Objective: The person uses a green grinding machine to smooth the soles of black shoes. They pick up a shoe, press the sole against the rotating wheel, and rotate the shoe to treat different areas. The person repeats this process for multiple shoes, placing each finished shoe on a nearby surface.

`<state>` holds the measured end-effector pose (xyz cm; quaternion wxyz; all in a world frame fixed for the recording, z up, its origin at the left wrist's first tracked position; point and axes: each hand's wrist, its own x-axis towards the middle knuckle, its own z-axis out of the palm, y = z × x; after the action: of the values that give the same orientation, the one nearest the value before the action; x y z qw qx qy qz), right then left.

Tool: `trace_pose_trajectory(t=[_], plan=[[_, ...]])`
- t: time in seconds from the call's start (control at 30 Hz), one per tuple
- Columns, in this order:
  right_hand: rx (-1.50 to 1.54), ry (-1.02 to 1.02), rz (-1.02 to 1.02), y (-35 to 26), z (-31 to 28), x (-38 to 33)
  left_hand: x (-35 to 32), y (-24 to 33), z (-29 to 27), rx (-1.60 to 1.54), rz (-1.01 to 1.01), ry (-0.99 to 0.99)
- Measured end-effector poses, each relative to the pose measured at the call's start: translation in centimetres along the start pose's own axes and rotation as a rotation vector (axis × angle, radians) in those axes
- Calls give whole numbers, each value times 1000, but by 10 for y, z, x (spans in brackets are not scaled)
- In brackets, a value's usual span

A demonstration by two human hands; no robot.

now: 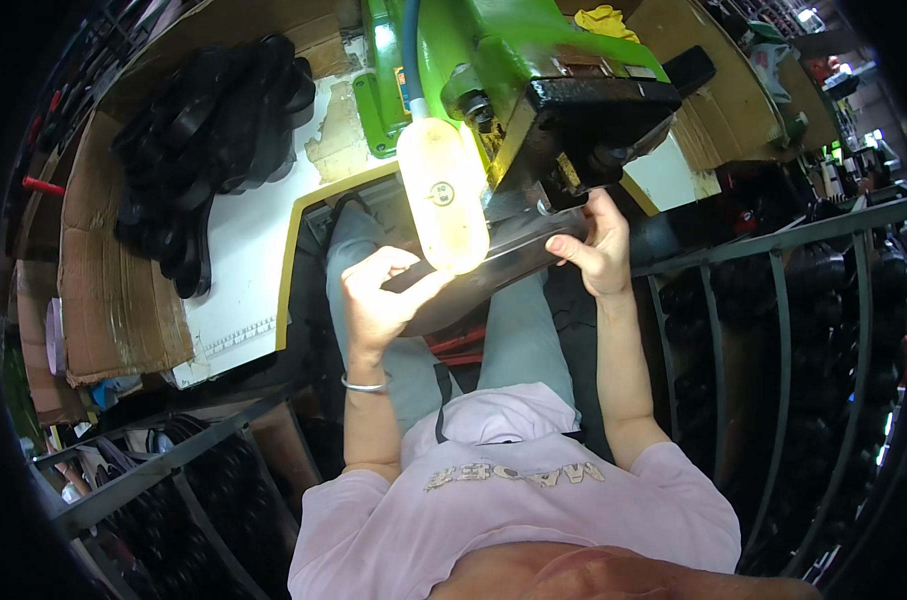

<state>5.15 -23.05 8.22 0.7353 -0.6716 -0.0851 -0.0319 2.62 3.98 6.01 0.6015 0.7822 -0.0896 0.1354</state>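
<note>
- Your pale pink shirt (574,515) fills the foreground.
- Beyond it, your left hand (379,300) pinches one end of a dark sheet (519,262); your right hand (602,250) grips the other, thumb on top.
- The sheet sits above your lap, just below the green machine's (514,45) black head (604,112).
- A lit lamp (442,190) blocks part of the sheet.
- Black straps (214,130) pile leftward; a metal rack (774,262) flanks your right.
- Your right fingertips are hard to make out.

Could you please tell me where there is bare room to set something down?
The white table has a bare strip between its yellow edge and the black straps. It is crowded below the machine, where the left hand and right hand hold a dark piece by the lamp.
</note>
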Motion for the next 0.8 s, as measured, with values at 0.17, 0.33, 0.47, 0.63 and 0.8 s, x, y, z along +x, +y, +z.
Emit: trace_pose_trajectory(t=[0.17,0.33,0.47,0.63,0.8], plan=[[-68,-9,-126,14,22,-10,-9,-22,-21,-56,-24,12],[-115,-12,-102,19,31,-20,-18,-29,-32,-1,-43,-16],[-192,-11,-120,21,28,-24,-11,-8,-27,243,110,-85],[-107,13,-105,19,30,-21,-4,15,-4,334,162,-87],[-105,-5,-115,23,32,-19,-13,4,-4,217,87,-56]])
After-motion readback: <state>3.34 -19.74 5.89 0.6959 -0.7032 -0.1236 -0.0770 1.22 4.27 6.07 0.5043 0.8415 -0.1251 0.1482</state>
